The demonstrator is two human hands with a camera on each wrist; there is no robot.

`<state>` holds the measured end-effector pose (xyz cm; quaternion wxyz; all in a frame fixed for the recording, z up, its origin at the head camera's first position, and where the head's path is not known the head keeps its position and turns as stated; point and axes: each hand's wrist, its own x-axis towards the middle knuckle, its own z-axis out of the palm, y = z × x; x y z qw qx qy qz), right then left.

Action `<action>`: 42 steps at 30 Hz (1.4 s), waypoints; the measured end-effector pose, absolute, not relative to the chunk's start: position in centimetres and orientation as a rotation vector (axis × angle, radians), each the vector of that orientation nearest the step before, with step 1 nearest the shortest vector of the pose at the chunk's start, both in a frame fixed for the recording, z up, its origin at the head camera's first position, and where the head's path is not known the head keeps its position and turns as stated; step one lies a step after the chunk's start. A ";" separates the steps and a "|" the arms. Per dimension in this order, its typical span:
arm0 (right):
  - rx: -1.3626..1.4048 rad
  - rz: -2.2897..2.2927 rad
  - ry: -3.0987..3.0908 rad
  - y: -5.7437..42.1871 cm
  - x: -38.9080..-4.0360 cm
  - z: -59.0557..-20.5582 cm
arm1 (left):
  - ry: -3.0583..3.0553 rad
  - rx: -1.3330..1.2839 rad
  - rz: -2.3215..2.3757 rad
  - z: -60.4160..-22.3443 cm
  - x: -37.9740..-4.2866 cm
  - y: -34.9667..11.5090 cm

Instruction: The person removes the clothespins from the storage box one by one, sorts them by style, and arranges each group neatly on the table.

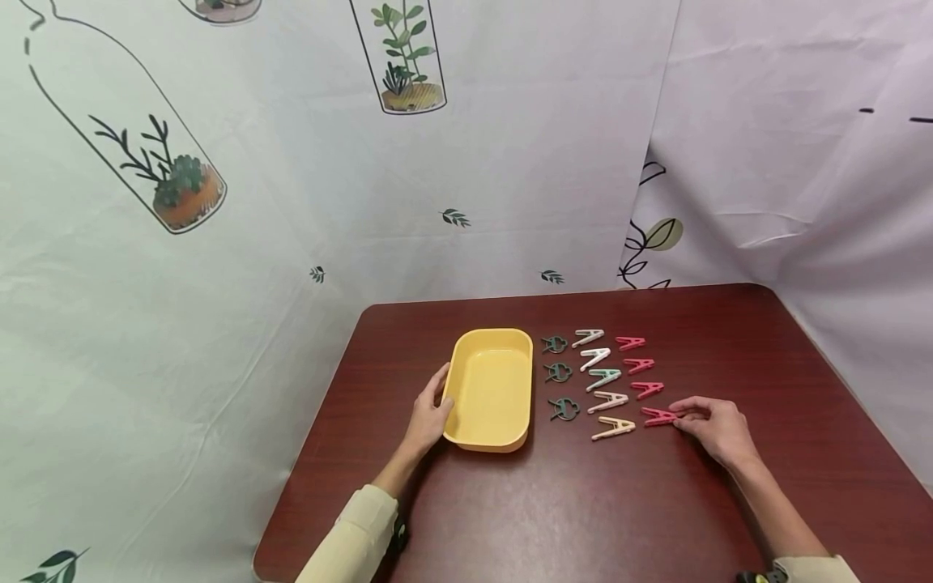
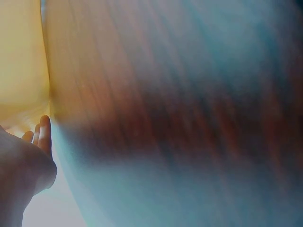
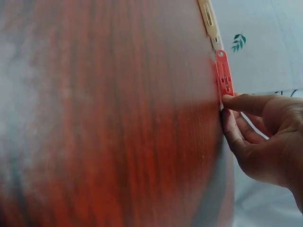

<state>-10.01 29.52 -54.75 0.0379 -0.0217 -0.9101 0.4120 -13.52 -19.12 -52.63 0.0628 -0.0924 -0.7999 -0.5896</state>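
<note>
A yellow plastic basin [image 1: 490,334] stands on the table, and my left hand [image 1: 426,413] grips its left rim with the thumb over the edge. In the left wrist view that hand [image 2: 28,163] is partly cut off beside the basin's wall [image 2: 23,56]. My right hand [image 1: 717,431] pinches the handle end of the nearest red clothespin [image 1: 659,416] between thumb and fingers. Seen from the right wrist, the red clothespin [image 3: 224,73] points away from the hand [image 3: 270,135], towards a cream clothespin [image 3: 208,19].
Right of the basin, three dark green clips [image 1: 558,372] form a column. Beside them runs a column of white, mint and cream clothespins [image 1: 603,379], then more red clothespins [image 1: 647,389]. The brown table [image 1: 583,510] meets a printed cloth backdrop [image 1: 510,178] behind.
</note>
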 end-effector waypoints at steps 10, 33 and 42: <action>-0.052 1.155 -2.849 29.5 -10.1 -54.5 | -2.438 -0.297 -1.769 -52.5 -13.5 -19.2; -0.130 1.185 -2.915 29.3 -10.6 -53.5 | -2.408 -0.310 -1.770 -52.6 -13.4 -19.2; -0.152 1.202 -2.923 29.3 -10.7 -53.5 | -2.396 -0.325 -1.780 -52.7 -13.4 -19.3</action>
